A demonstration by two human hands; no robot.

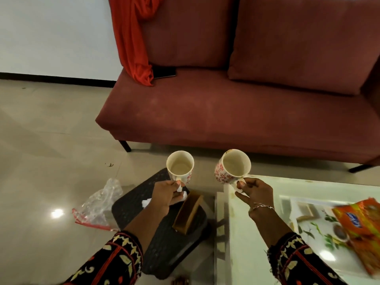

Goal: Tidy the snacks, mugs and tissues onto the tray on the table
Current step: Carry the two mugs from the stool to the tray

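Above the woven tray, left grip pinches the left mug's handle and a tissue. Right grip pinches the right mug's over the counter's corner. Both upright, handles nearward.

The black woven tray is bare along its left and near portions. A brown wedge-shaped box stands on its right half; crumpled white tissues lie near its far end. The white glass-topped table borders its right side. The left hand, gripping a white red-flowered mug, hangs over the tray's far end.
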